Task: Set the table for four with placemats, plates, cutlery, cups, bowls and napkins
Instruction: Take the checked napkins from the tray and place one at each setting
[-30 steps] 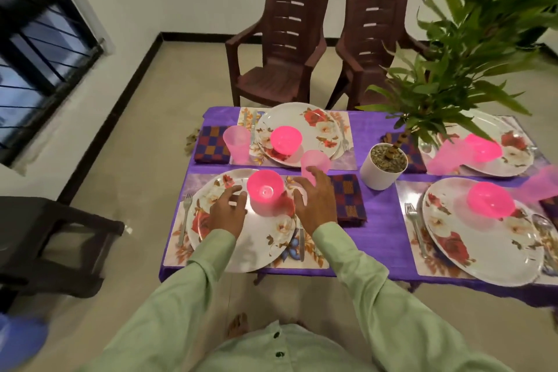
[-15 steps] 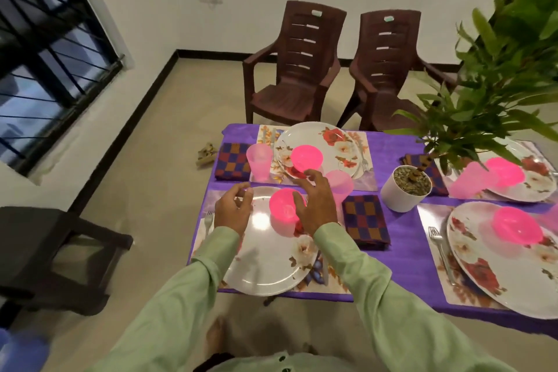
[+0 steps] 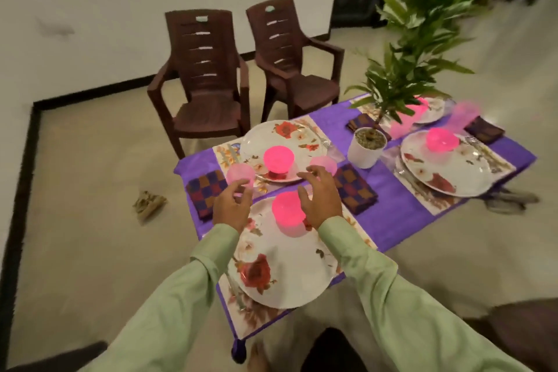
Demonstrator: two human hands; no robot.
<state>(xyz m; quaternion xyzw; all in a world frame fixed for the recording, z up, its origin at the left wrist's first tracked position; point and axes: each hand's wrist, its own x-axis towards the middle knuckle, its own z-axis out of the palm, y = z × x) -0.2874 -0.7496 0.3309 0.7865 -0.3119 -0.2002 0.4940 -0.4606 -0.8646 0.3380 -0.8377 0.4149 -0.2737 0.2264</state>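
Note:
A low table under a purple cloth [image 3: 389,208] carries floral placemats, flowered white plates and pink plastic ware. On the nearest plate [image 3: 280,278] stands a pink bowl [image 3: 288,213]. My left hand [image 3: 232,205] and my right hand [image 3: 320,198] hover on either side of that bowl, fingers loosely spread, holding nothing. Behind them a second plate [image 3: 287,142] bears another pink bowl [image 3: 278,158], with a pink cup [image 3: 240,175] to its left and another pink cup [image 3: 324,164] to its right. Checked napkins [image 3: 205,190] [image 3: 353,187] flank my hands.
A white pot with a leafy plant [image 3: 367,145] stands mid-table. To the right lie two more plates [image 3: 444,166] with pink bowls, cups and cutlery. Two brown plastic chairs [image 3: 205,84] stand beyond the table. A small crumpled object [image 3: 148,204] lies on the floor at left.
The view has swung so the table now runs diagonally. Both hands have come slightly away from the near pink bowl and now hover beside it.

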